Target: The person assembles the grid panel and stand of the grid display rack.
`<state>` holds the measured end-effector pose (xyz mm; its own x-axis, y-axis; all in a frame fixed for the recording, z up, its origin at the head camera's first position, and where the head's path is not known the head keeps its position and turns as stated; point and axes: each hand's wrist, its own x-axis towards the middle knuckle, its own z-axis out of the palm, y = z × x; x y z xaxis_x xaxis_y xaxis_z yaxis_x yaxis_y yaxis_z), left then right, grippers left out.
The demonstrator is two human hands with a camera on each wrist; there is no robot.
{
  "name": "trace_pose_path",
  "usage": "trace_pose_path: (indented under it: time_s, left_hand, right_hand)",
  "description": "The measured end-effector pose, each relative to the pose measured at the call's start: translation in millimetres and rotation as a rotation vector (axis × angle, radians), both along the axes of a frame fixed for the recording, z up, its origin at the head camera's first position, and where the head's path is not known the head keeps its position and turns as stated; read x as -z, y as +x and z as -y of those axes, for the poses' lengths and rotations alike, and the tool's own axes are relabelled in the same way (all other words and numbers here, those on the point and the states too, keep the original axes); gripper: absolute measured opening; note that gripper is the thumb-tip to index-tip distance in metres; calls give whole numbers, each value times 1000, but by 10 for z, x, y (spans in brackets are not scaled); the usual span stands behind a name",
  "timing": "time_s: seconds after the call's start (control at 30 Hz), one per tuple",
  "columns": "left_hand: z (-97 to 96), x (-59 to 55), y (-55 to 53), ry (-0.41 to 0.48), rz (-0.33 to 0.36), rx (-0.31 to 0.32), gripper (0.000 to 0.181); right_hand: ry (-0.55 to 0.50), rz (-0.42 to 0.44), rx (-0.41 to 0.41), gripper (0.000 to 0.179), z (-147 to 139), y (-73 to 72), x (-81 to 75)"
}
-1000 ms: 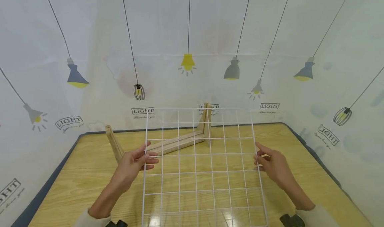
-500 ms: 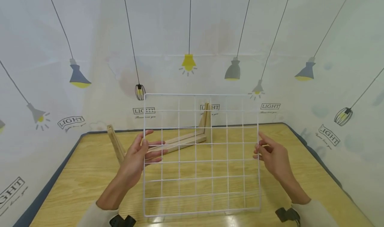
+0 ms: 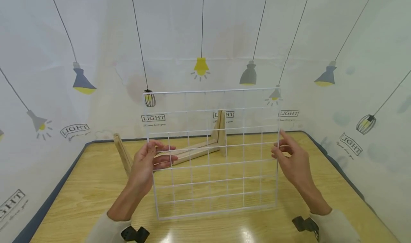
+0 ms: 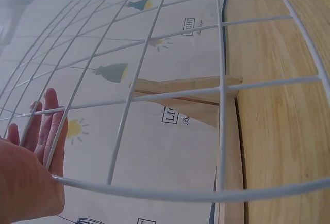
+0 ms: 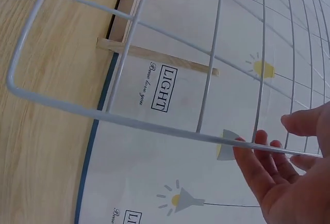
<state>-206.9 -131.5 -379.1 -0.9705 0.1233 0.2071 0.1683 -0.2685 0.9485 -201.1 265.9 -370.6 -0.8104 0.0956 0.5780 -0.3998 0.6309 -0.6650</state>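
A white wire grid panel (image 3: 208,165) is held up over the table, tilted, between my two hands. My left hand (image 3: 142,168) grips its left edge, thumb on the near side and the other fingers behind the mesh. On the right edge, my right hand (image 3: 293,164) pinches the wire between thumb and fingers, the index finger reaching up along it. In the left wrist view the left fingers (image 4: 46,126) show through the mesh. The right wrist view has the right hand (image 5: 294,182) at the edge wire. Behind the panel lies a wooden frame (image 3: 220,128), seen through the grid.
The wooden frame has an upright at the back and another wooden arm (image 3: 123,155) on the left, behind my left hand. The wood-grain table (image 3: 86,196) ends at a cloth backdrop (image 3: 179,32) printed with lamps, which surrounds its back and sides.
The panel has risen and tipped more upright, its lower edge now fully in view and its upper edge higher against the backdrop. Both hands have moved up with it. The wooden frame has stayed put.
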Motion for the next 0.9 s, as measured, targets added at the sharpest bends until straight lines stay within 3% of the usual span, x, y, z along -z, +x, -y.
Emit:
trace_pose_path:
  time_s: [0.13,0.23,0.33,0.47,0.6,0.73,0.9]
  left_hand:
    - [-6,-33,-14,21,-63,-22,35]
    - [-18,-57,-16,31,-108,-24,35]
    - [-37,-93,-13,50,-135,-39,36]
    - [-50,-146,0,71,-155,-53,38]
    - [-57,-179,7,67,-178,-54,38]
    - [-60,-198,0,63,-199,-70,36]
    - [-68,-202,-6,71,-209,-92,36]
  right_hand:
    - [39,10,19,64,70,22,-74]
    - [79,-45,31,72,122,51,-87]
    - [131,-194,59,77,183,77,-62]
    - [203,-456,102,70,321,108,-58]
    - [263,-609,46,60,516,159,-97]
    - [330,-592,-97,52,724,223,-115]
    - [448,-409,-216,58,911,257,-112]
